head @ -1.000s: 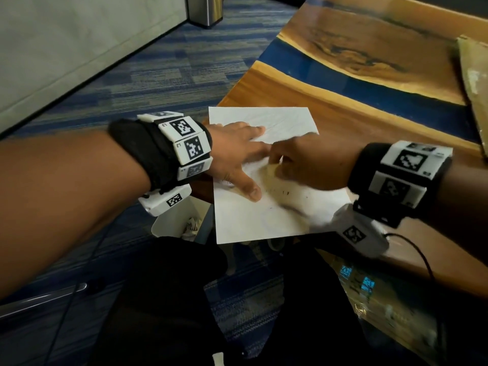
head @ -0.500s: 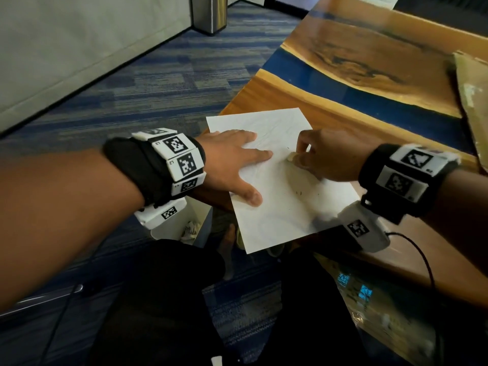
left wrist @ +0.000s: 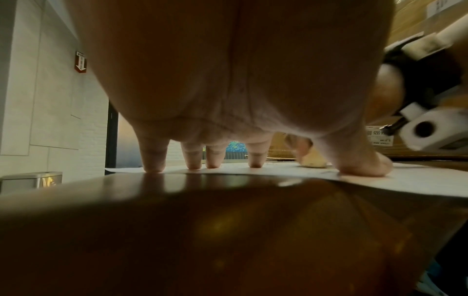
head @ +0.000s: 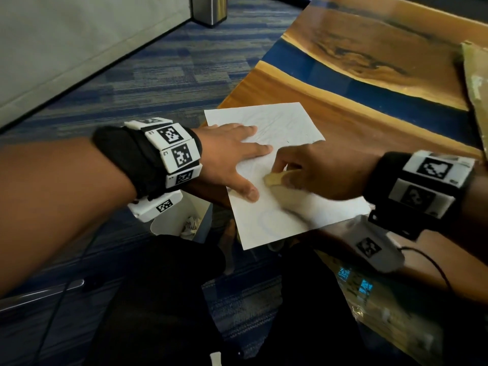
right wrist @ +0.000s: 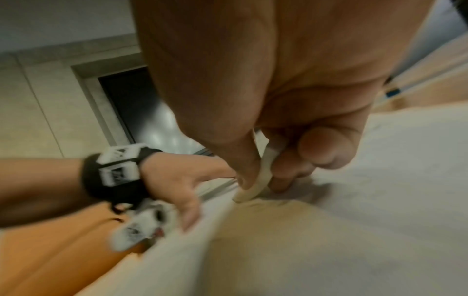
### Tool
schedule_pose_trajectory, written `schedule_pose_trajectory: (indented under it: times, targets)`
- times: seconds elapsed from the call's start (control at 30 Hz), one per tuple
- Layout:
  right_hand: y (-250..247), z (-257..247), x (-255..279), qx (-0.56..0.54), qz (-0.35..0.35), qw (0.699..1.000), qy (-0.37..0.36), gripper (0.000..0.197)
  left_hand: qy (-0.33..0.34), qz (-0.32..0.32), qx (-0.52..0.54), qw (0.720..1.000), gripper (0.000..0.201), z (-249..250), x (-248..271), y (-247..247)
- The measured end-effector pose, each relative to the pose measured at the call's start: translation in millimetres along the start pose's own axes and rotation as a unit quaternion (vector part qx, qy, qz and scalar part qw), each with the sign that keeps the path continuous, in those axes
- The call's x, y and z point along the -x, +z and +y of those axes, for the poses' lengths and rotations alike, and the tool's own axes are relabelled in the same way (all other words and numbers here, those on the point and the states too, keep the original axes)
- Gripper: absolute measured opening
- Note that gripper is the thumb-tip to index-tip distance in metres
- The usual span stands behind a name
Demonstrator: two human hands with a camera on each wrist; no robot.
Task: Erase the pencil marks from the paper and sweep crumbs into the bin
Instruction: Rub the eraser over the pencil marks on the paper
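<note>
A white sheet of paper [head: 274, 212] with faint pencil marks lies at the wooden table's near-left corner, its lower part hanging over the edge. My left hand [head: 232, 159] lies flat on the sheet with straight, spread fingers, pressing it down; the left wrist view shows those fingertips [left wrist: 255, 163] on the paper [left wrist: 405, 180]. My right hand [head: 311, 170] pinches a cream eraser [head: 274, 178] between thumb and fingers and holds its tip on the sheet just right of the left thumb. In the blurred right wrist view the eraser [right wrist: 255, 186] touches the paper [right wrist: 354, 200].
A small white bin [head: 182, 220] with crumpled paper inside stands on the blue carpet below the table corner. A brown cardboard piece [head: 475, 83] lies at the table's far right. A metal bin [head: 210, 9] stands by the wall. My dark-clothed legs are below the paper.
The right hand has slid the eraser down and left across the sheet, toward the left thumb. The left hand stays flat on the paper.
</note>
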State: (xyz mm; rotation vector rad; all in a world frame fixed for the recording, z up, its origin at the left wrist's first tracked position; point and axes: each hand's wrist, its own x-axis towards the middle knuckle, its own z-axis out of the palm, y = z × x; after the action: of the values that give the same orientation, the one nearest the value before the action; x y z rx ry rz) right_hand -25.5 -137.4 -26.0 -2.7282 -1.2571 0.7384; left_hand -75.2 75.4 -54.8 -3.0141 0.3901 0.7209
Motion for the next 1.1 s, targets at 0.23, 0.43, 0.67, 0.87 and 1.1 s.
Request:
schedule_pose_trajectory:
  times: [0.23,0.43,0.67,0.87,1.1]
  targets:
    - [5,-6,5,0.047,0.0,0.999,0.016,0.021,0.0,-0.005,-0.001,1.0,0.118,0,-1,-1]
    - [-5,9,-6,0.035,0.07,0.993,0.086,0.03,-0.003,-0.007,-0.006,1.0,0.115,3,3,-3]
    - [-14,10,-3,0.03,0.065,0.995,0.074,0.024,0.007,-0.005,-0.016,1.0,0.115,3,2,-4]
    - [-4,2,2,-0.023,0.015,0.999,0.045,0.021,-0.001,-0.003,-0.028,1.0,0.112,6,-2,-10]
    - [3,-12,6,-0.004,-0.001,1.0,0.001,0.02,-0.012,-0.021,-0.031,0.999,0.112,9,-3,-19]
